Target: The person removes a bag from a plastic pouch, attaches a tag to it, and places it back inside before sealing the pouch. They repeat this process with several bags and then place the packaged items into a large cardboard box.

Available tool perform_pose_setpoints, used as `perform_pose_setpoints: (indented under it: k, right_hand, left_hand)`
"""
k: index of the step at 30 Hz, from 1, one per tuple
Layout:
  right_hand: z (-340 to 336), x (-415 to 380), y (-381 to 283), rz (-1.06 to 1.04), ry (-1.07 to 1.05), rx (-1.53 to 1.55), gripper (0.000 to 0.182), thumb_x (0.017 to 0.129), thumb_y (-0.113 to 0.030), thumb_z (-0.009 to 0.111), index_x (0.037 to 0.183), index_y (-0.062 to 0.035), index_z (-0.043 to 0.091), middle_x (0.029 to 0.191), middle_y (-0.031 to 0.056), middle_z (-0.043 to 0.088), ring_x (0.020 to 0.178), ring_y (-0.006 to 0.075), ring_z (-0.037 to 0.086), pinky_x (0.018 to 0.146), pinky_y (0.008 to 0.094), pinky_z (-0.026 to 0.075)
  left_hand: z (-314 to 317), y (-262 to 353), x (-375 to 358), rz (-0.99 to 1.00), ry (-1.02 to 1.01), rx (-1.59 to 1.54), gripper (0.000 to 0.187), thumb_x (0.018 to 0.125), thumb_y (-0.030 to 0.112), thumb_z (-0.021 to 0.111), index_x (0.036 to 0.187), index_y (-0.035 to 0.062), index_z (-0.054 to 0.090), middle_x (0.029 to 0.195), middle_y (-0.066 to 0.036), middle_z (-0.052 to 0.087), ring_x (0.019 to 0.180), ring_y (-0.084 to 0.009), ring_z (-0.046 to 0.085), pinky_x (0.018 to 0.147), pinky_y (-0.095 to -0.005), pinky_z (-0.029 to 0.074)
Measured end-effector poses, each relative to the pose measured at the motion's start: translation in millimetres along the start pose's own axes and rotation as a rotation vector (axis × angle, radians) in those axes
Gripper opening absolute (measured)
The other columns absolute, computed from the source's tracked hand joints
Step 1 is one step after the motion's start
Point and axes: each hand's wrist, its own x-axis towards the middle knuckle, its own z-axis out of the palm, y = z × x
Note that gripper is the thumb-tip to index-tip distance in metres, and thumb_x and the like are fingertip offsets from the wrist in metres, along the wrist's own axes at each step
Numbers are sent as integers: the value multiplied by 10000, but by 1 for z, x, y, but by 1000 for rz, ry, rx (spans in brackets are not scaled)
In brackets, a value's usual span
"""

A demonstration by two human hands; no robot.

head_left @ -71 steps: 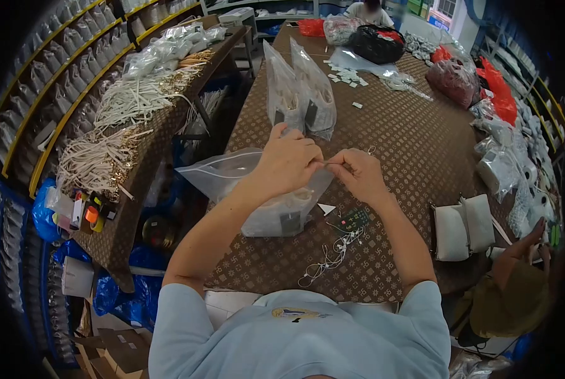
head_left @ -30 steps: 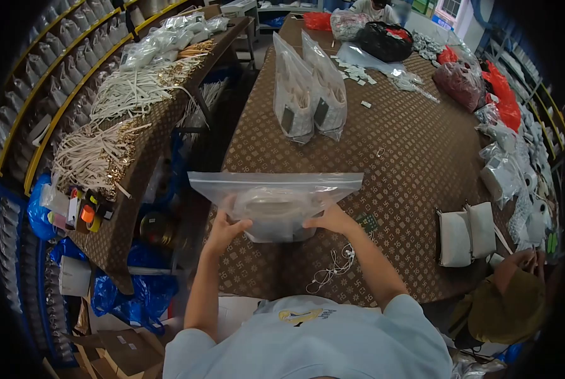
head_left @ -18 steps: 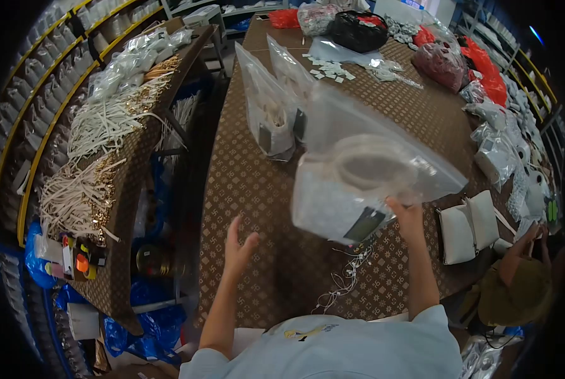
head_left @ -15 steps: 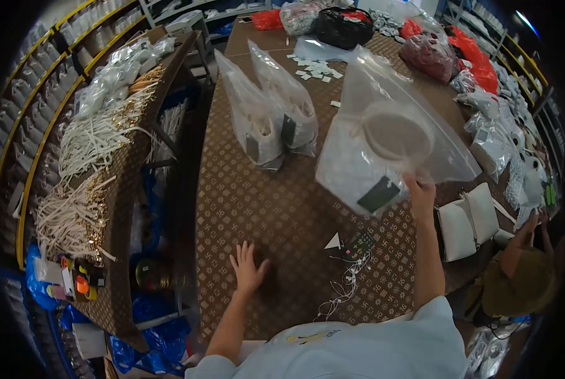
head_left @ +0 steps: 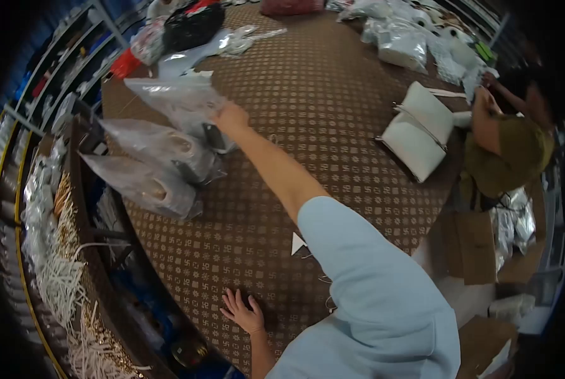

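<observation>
My right hand point(head_left: 232, 119) is stretched far across the table, its fingers closed on a clear plastic bag point(head_left: 184, 101). The bag has a pale item and a dark tag in it, and its bottom is at the tabletop. Beside it stand a second bagged item point(head_left: 169, 146) and a third bagged item point(head_left: 148, 184), each in clear plastic. My left hand point(head_left: 244, 314) lies flat on the brown patterned table point(head_left: 263, 208), fingers spread, holding nothing. A small white paper triangle point(head_left: 299, 244) lies near my right sleeve, which partly hides a white string.
A white handbag point(head_left: 416, 131) lies at the right, near another person point(head_left: 510, 151) whose hands are at wrapped goods. Plastic-wrapped bundles point(head_left: 401, 49) and a black bag point(head_left: 194, 26) are at the far side. White straps point(head_left: 55, 271) cover the left side table.
My right hand has carried the plastic bag from the right to the far left, beside the two standing bags. The view has turned. My left hand still rests flat on the table.
</observation>
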Motion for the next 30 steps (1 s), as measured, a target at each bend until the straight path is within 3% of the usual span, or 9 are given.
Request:
perform_pose_setpoints:
  k: [3,5,10,14,15,17,18,20,30]
  right_hand:
    - [-21,-42,-3,7,-7,-123,975,719,-403,711,1446,-103,135,1347,308,358,1311,433,284,1021,478,339]
    - [-36,-86,25,-18,-8,128,1037,702,-389,733,1453,-63,96,1436,333,167,1367,465,86,1088,475,235]
    - [-130,-329,109,122,-182,2,753,811,-267,659,1422,-80,261,1467,235,212,1399,364,89,1082,457,260]
    - [-213,-550,190,366,450,-122,487,819,-186,628,1273,-97,476,1326,146,459,1247,323,414,983,410,402]
    - [-240,-600,176,680,618,5,435,798,-135,618,1217,-64,527,1269,155,519,1178,320,483,978,393,393]
    - [-272,-699,211,1124,828,-113,344,822,-169,594,1137,-30,600,1055,157,640,961,275,620,846,350,480]
    - [-279,-752,235,1277,926,-7,355,835,-200,592,1138,-16,596,1035,150,650,924,245,631,800,330,494]
    - [-304,-806,224,1484,1194,282,370,827,-218,610,1129,-4,601,1012,153,657,920,240,627,794,327,494]
    - [-442,-820,392,1418,558,-261,634,777,-370,678,1298,-76,467,1185,161,583,1107,322,540,901,413,455]
  left_hand:
    - [0,-5,5,19,-15,28,382,940,340,460,1241,112,518,1434,-71,374,1360,-277,272,1107,-557,119]
    - [0,-13,7,67,-41,30,395,949,361,441,1249,114,514,1434,-68,373,1361,-271,272,1105,-561,119]
    - [8,-25,30,0,-59,179,498,965,480,334,1313,150,471,1452,-46,349,1355,-264,283,1084,-579,142]
    - [20,-35,49,2,-133,347,615,958,546,233,1366,119,406,1473,-55,307,1353,-275,282,1078,-579,149]
    - [22,-35,52,43,-138,343,615,958,546,233,1366,119,406,1473,-55,307,1353,-275,282,1078,-579,149]
    - [18,-33,57,-58,-59,146,549,954,475,385,1374,122,390,1456,-88,324,1338,-292,296,1075,-550,194]
    - [41,-56,66,149,171,-321,556,937,353,503,1391,78,339,1438,-157,317,1315,-322,315,1044,-498,295]
    - [41,-40,74,311,182,-352,564,927,305,533,1389,56,327,1424,-178,320,1304,-325,327,1027,-471,327]
    - [-1,254,-107,943,-264,-542,471,915,201,524,1299,-31,383,1414,-203,319,1319,-365,296,1050,-468,295]
